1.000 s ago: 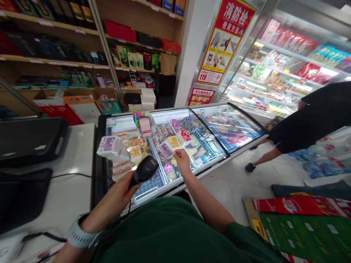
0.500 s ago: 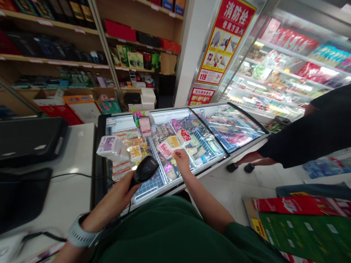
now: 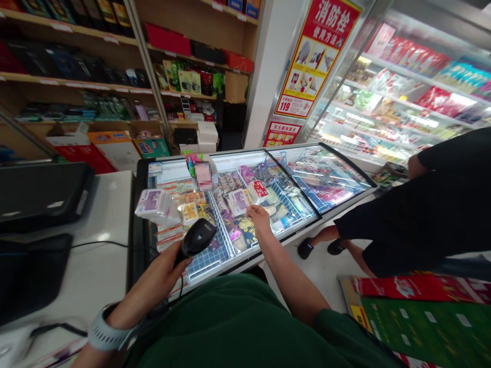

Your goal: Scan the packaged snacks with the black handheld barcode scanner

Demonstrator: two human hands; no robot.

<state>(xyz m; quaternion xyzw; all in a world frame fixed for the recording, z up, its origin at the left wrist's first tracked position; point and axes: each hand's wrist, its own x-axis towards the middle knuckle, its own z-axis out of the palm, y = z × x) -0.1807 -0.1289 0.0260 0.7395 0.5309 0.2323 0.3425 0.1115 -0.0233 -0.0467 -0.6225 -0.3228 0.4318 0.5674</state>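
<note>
My left hand [image 3: 165, 266] is wrapped round the handle of a black barcode scanner [image 3: 199, 236], its head tilted over the freezer's glass top. The fingers of my right hand [image 3: 260, 219] are pinched at the near right corner of a clear plastic pack with a purple label [image 3: 238, 200]. Just beyond that hand lies a pack with a red label [image 3: 260, 189]. A stack of clear packs with purple labels [image 3: 151, 202] stands at the left of the glass, beside a yellow-labelled pack [image 3: 189, 212].
The chest freezer [image 3: 245, 263] holds wire baskets of frozen goods under glass. A counter [image 3: 111, 204] with black devices adjoins it on the left. At right another person in dark clothes [image 3: 402, 230] stands near green and red cartons [image 3: 425, 317]. Shelves line the back.
A purple-labelled pack now shows by my right hand where pink- and yellow-labelled packs were. The scanner has shifted slightly left. The person at right has stepped closer to the freezer.
</note>
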